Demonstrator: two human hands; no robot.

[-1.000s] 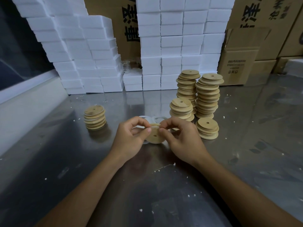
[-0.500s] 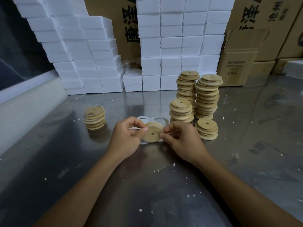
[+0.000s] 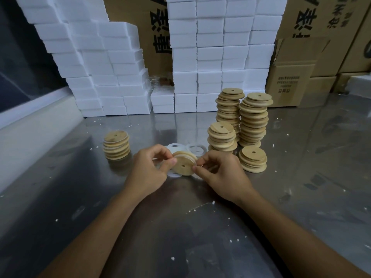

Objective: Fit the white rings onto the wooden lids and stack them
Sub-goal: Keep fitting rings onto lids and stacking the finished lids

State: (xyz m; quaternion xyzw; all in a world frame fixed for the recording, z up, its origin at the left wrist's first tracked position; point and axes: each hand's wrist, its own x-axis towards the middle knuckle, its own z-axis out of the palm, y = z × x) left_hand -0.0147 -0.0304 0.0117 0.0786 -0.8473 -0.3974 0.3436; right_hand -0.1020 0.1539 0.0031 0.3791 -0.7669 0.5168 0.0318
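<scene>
Both hands [image 3: 149, 169] [image 3: 222, 173] still pinch wooden lid [image 3: 183, 164]; lid now tilted more upright, white ring [image 3: 185, 156] seated.

The desk [image 3: 301, 197] has a reflective metal top strewn with white crumbs. Resting directly on it: five stacks of wooden lids, one at left [image 3: 116, 145] and four at right [image 3: 253, 119]; loose white rings [image 3: 196, 149], apparently flat; foam blocks [image 3: 208, 57] and cardboard boxes [image 3: 289, 87] along the rear edge.

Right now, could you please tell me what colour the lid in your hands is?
Light tan wood with a small centre hole; the lid shows best in the head view.
</scene>
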